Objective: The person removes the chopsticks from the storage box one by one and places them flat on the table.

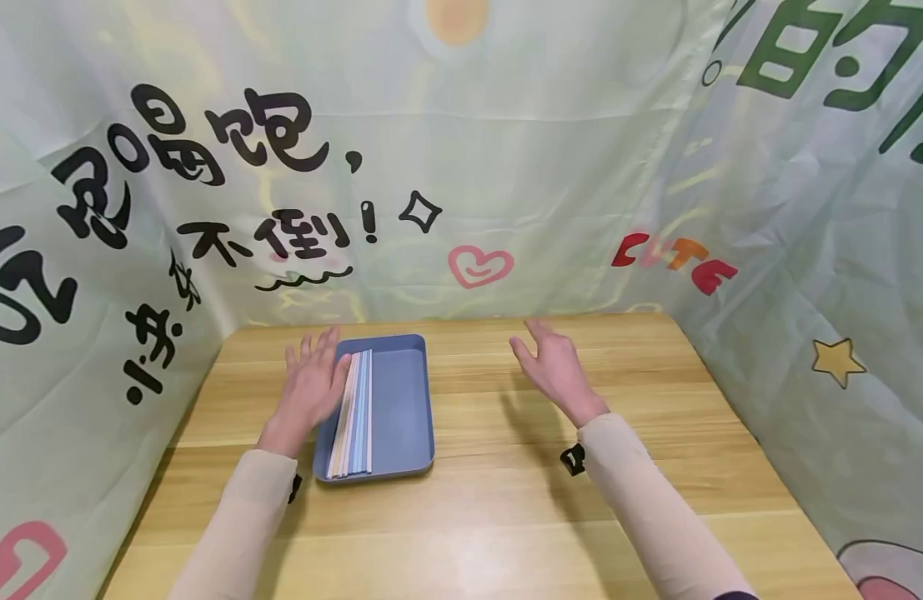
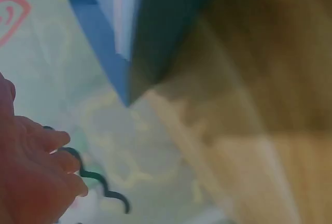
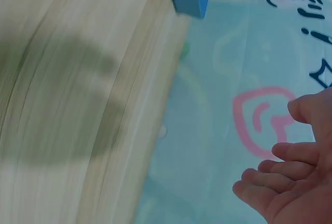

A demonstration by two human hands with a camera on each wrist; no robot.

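Observation:
A blue rectangular tray (image 1: 401,400) lies on the wooden table, left of the middle. Along its left side runs a bundle of long, thin, pastel sticks (image 1: 353,417) in pinkish, white and blue tones. My left hand (image 1: 308,383) hovers at the tray's left edge with fingers spread, its thumb overlapping the upper ends of the sticks in the head view. Over the right half of the table my right hand (image 1: 554,367) is held in the air, fingers extended and thumb apart, holding nothing. In the right wrist view its palm and fingers (image 3: 290,172) show plainly.
The wooden table (image 1: 476,517) reaches back to a printed cloth (image 1: 544,192) that hangs behind it and on both sides. A small black object (image 1: 573,459) sits at the right wrist, and shadows of the arms fall on the tabletop.

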